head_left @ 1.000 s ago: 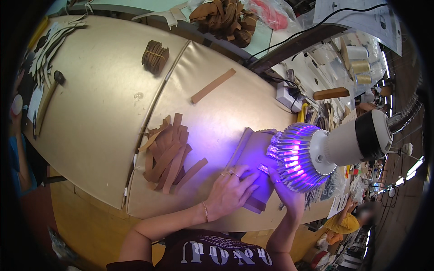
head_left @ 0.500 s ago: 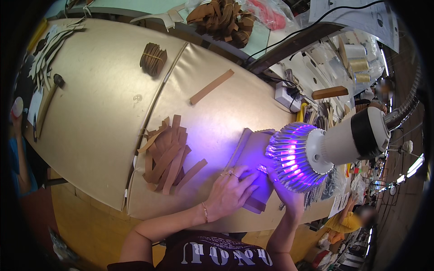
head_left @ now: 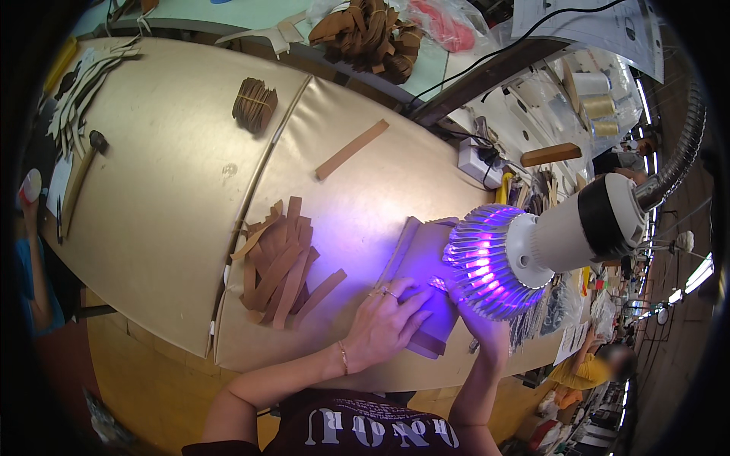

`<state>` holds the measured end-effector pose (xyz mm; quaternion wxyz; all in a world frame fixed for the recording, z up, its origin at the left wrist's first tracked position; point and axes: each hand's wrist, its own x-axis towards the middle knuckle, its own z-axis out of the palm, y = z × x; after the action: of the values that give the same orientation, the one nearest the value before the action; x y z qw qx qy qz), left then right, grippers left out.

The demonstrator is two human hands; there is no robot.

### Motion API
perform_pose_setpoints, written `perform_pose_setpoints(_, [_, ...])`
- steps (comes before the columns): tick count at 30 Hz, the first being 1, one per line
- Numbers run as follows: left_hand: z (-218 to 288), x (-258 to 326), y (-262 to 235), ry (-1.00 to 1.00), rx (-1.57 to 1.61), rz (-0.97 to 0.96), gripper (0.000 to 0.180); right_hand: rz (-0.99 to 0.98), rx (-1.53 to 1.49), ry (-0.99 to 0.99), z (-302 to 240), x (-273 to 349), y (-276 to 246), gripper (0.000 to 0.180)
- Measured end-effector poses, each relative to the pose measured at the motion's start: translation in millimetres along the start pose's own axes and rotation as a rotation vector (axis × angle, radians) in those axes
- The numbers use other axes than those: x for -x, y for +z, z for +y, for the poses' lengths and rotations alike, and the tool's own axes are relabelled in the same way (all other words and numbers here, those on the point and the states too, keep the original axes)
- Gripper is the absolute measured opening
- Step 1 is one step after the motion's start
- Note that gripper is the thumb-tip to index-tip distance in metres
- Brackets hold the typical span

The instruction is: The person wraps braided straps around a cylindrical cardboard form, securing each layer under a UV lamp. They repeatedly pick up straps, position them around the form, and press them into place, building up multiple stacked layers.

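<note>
Under a white lamp (head_left: 494, 258) with a ribbed head and purple light lies a flat panel (head_left: 420, 251), leather-like, with a darker band along its near edge. A small shiny patch (head_left: 437, 283) glints on the panel, too small to identify. My left hand (head_left: 386, 318) rests on the panel's left side, fingers stretched out, a ring and a bracelet on it. At the panel's right edge is my right hand (head_left: 484, 325); the lamp head hides most of its fingers, so its grip does not show. Left of the panel sits a loose pile of brown strips (head_left: 277, 262).
One brown strip (head_left: 352, 150) lies alone on the gold-coloured table (head_left: 167, 152), beyond the pile. A banded bundle (head_left: 255, 105) and a hammer (head_left: 84, 178) are farther left. Thread spools (head_left: 601, 105) and a white power socket (head_left: 479, 161) stand at the right. Co-workers sit at both sides.
The view has shifted slightly. My left hand stays on the panel, while the fingertips of my right hand show less behind the lamp.
</note>
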<state>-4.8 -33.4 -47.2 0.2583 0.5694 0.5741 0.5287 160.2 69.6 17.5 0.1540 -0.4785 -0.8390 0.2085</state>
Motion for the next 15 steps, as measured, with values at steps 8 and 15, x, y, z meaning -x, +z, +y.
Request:
perform_pose_setpoints(8, [0.5,0.5,-1.0,-0.011,-0.011,-0.026,0.031,0.006,-0.223,0.249,12.4,4.8,3.9,0.014])
perform_pose_setpoints(15, [0.2,1.1,-0.5,-0.008,-0.016,-0.023,0.031,0.021,-0.270,0.183,2.3,4.5,3.5,0.018])
